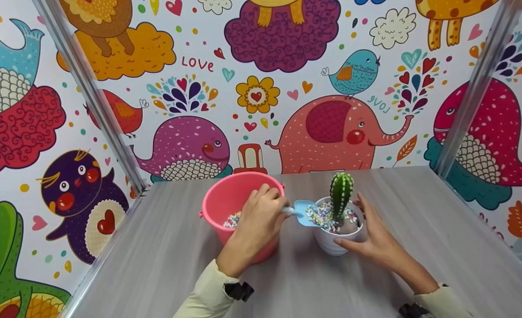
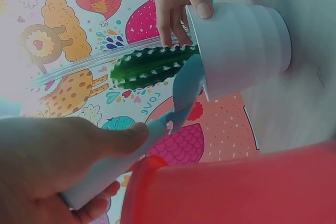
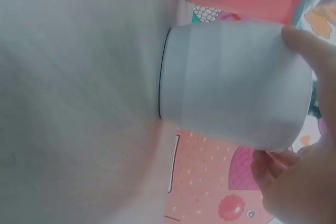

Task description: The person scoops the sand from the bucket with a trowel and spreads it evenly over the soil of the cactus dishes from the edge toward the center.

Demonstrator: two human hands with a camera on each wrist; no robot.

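Observation:
My left hand (image 1: 261,212) grips the handle of a light-blue toy shovel (image 2: 118,166) above the right rim of the pink bucket (image 1: 221,194). The shovel's blade (image 1: 302,214) reaches over the rim of a white flower pot (image 1: 329,243), with multicoloured pebbles (image 1: 313,215) on it and in the pot. A green cactus (image 1: 341,194) stands upright in that pot. From the right, my right hand (image 1: 377,238) holds the pot near its rim, thumb in front and fingers behind. More pebbles (image 1: 232,220) lie inside the bucket, partly hidden by my left hand.
Bucket and pot stand side by side on a grey wood-grain table (image 1: 168,265). Behind them rises a wall panel (image 1: 252,123) printed with cartoon animals, with side panels joined by metal corner strips (image 1: 97,97).

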